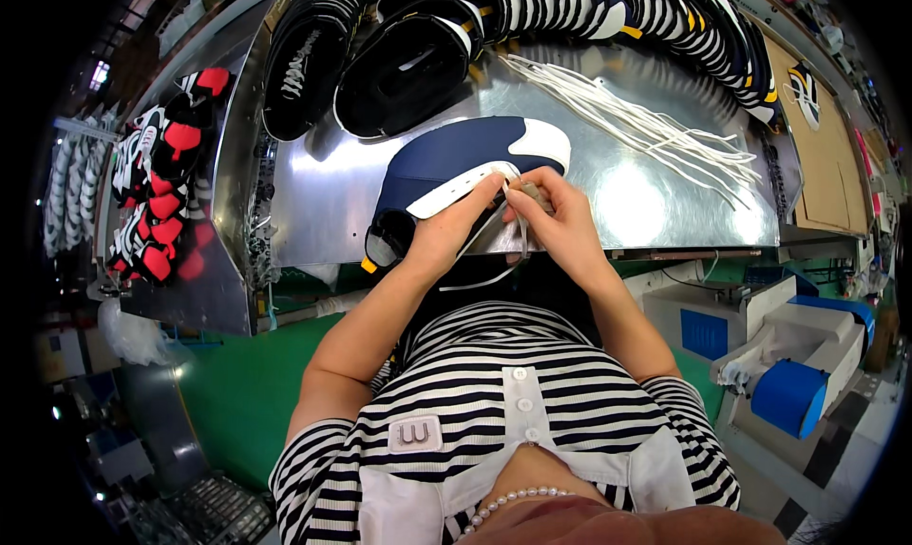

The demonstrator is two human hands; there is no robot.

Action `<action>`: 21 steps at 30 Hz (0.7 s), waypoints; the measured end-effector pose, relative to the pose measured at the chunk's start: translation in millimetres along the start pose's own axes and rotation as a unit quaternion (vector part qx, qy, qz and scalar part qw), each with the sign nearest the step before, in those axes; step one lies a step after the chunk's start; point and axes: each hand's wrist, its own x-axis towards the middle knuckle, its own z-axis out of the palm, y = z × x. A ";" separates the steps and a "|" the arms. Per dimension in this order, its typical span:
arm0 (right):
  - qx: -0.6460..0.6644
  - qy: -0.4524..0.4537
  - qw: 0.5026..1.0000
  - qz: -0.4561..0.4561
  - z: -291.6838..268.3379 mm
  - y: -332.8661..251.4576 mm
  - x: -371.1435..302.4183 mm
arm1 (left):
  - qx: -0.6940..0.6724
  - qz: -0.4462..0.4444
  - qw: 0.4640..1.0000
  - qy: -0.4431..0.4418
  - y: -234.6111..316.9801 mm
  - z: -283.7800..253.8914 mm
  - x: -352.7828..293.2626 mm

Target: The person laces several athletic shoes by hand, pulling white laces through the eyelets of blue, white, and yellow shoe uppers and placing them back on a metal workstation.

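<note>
A navy and white shoe upper (446,155) lies on its side at the front edge of the metal table. My left hand (446,233) is closed on the upper, its thumb and fingers gripping the white eyelet strip (439,195). At the strip's right end, the fingers of my right hand (560,212) are pinched together on a thin white shoelace (483,283). Both hands' fingertips nearly meet there. Loose lengths of the lace hang below my hands, over the table edge. Exactly how the lace passes through the holes is hidden by my fingers.
Several white laces (636,127) lie spread on the metal table (328,217) to the right. A long curved row of nested uppers (579,11) lines its far side. Red and black uppers (163,203) sit at left. A grey and blue machine (741,326) stands at right.
</note>
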 end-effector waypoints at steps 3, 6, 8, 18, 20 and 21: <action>0.037 -0.004 0.999 -0.010 -2.2 -3.4 -6.4 | 0.016 -0.001 1.000 0.007 3.4 2.1 -0.4; 0.020 -0.024 0.999 0.015 -9.2 -1.2 -7.5 | 0.033 0.016 0.999 0.013 4.0 4.5 -2.7; 0.028 -0.021 0.999 0.030 -11.5 -1.4 -6.3 | 0.050 0.031 0.998 0.017 4.4 4.4 -3.1; -0.095 0.000 0.996 0.002 -20.1 6.3 7.1 | 0.528 0.344 0.776 -0.019 26.4 11.1 -6.0; -0.128 0.005 0.992 0.004 -18.5 7.2 12.3 | 0.505 0.335 0.795 -0.026 28.5 13.3 -3.6; -0.156 0.002 0.988 0.009 -13.5 14.3 16.8 | 0.477 0.334 0.812 -0.033 29.4 17.5 -5.6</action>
